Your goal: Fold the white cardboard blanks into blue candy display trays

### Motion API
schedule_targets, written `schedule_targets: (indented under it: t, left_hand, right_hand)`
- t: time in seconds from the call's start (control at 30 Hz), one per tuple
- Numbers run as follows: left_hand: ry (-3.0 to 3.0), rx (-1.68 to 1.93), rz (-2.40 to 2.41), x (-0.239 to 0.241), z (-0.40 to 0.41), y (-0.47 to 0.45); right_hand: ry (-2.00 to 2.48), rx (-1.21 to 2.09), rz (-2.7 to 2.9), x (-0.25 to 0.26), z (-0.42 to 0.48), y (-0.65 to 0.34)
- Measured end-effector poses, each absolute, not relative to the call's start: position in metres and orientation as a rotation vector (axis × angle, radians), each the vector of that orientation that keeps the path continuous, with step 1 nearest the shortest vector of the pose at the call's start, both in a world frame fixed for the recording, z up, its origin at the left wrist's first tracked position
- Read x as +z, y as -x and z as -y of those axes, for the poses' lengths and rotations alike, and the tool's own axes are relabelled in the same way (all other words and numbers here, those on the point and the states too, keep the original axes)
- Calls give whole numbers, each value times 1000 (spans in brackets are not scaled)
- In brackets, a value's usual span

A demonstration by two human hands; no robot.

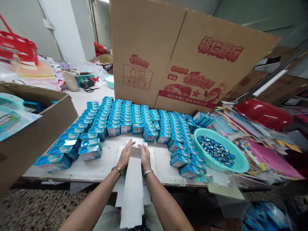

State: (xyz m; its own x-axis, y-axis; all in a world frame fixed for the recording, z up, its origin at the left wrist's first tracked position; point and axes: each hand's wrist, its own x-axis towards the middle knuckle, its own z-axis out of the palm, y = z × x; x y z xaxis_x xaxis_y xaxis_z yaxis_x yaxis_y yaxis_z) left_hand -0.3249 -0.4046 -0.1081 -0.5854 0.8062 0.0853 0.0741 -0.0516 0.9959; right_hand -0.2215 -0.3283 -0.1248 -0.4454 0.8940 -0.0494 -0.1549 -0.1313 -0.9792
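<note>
My left hand (125,156) and my right hand (145,157) face each other at the front of the table, both closed on the sides of a long white paper strip (132,195). The strip runs from between my palms down over the table edge towards my lap, with other pale sheets under it. At its far end, near my fingertips, a folded white flap (136,141) stands up. Just beyond my fingers are rows of small blue tins (137,128), standing side by side.
A large cardboard box (149,38) stands behind the tins. To the left is an open carton (31,138). At right, a turquoise basin (242,165) holds small shiny blue pieces, beside piled printed sheets (269,150) and a red bowl (262,114). Scissors (90,89) lie at the back left.
</note>
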Motion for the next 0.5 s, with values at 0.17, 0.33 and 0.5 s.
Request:
schedule_targets:
  t: [0.17, 0.33, 0.5]
  left_hand:
    - [-812, 1724, -1554, -112, 404, 327]
    - [-760, 1750, -1499, -116, 401, 325]
    - [-817, 1709, -1579, -115, 399, 327]
  right_hand:
    - [829, 1478, 2040, -106, 306, 208]
    - [629, 545, 3094, -64, 283, 219]
    - [231, -1, 3457, -47, 285, 258]
